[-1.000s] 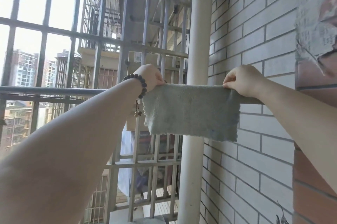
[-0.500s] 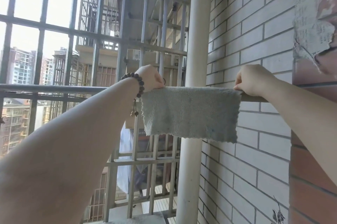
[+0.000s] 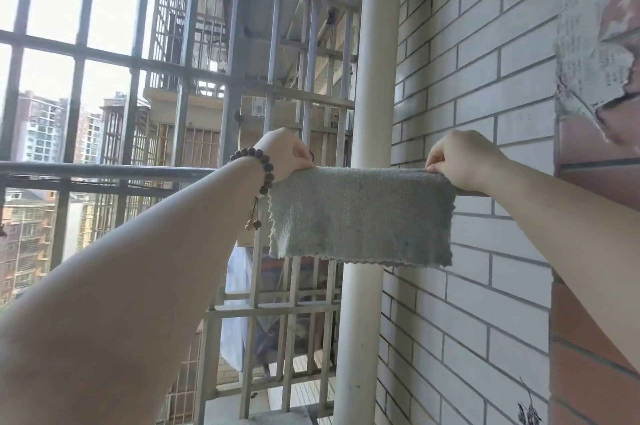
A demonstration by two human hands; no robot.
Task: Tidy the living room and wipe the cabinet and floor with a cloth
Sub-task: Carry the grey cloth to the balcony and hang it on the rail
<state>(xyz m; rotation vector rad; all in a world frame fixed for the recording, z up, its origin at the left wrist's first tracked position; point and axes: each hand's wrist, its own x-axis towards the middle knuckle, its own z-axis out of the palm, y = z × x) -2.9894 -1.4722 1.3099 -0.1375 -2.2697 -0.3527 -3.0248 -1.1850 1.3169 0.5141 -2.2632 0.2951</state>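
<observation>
Up on the balcony rail (image 3: 104,170), the grey-green cloth (image 3: 360,216) is draped over the bar and hanging flat, with the white drainpipe (image 3: 367,113) and the brick wall (image 3: 467,78) right behind it. The left hand (image 3: 285,154), beaded bracelet (image 3: 265,171) on the wrist, pinches the cloth's top left corner, and the right hand (image 3: 457,161) pinches the top right corner against the bar. Biggest risk imo: only a shallow fold seems to sit over the rail, so if both hands let go with most of the cloth's weight on this side, it could just slide off and drop. A gust through the window grille (image 3: 207,61) would do the same, and there's no clip or peg showing. Can't really tell how much cloth hangs down the far side, since the rail and the front flap hide it. Fingertips are tucked behind the knuckles too, and the floor below is out of shot.
</observation>
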